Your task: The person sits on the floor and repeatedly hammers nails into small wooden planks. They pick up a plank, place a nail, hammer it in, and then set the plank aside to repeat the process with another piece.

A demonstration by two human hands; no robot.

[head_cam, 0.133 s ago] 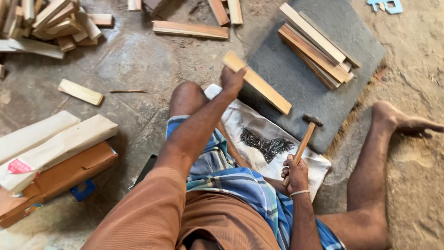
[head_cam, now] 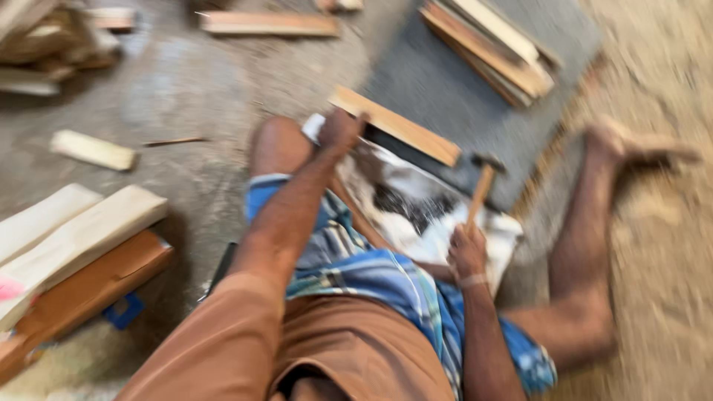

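Wooden strip [head_cam: 397, 125] — stiff and light, I judge — pinned near its end by my left hand [head_cam: 340, 130]; right hand [head_cam: 466, 252] clenches the hammer [head_cam: 481, 186] low on the handle.

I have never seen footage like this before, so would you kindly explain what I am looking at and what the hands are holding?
There is no machine: a person sitting on the floor wears a camera on the head, so it looks down at their own arms and legs. The left hand grips the end of a wooden slat. The right hand holds a hammer by its wooden handle, head up. The slat lies on a grey mat, with a stack of slats further back. More wood pieces lie left. The picture is blurred.
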